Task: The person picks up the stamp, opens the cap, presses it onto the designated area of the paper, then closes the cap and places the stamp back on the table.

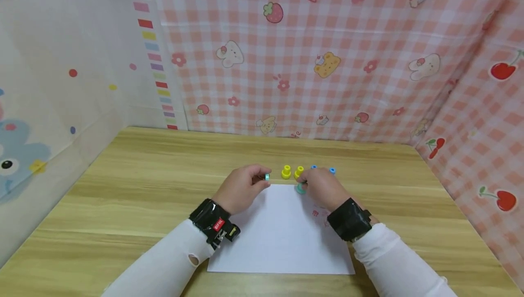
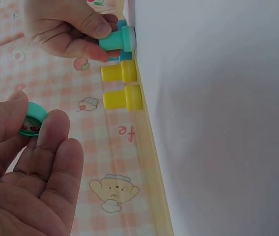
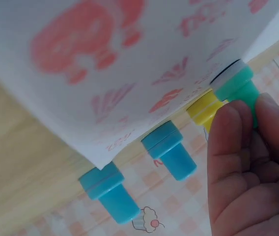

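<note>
In the head view my left hand (image 1: 238, 191) pinches a small green cap (image 2: 33, 118) between thumb and fingers; red cherries show inside it in the left wrist view. My right hand (image 1: 326, 188) grips a green toy stamp (image 3: 241, 88) by its narrow handle. The stamp's wide, pale end faces down at the far edge of a white sheet of paper (image 1: 278, 242). Whether it touches the paper I cannot tell. Red stamped prints (image 3: 88, 39) mark the sheet's right part, partly hidden by the right wrist in the head view.
Beyond the paper two yellow stamps (image 1: 286, 172) stand upright on the wooden table (image 1: 135, 188). Two blue stamps (image 3: 166, 150) stand to their right, partly behind my right hand in the head view. A pink checked cloth (image 1: 254, 78) hangs at the back, with cloth on both sides.
</note>
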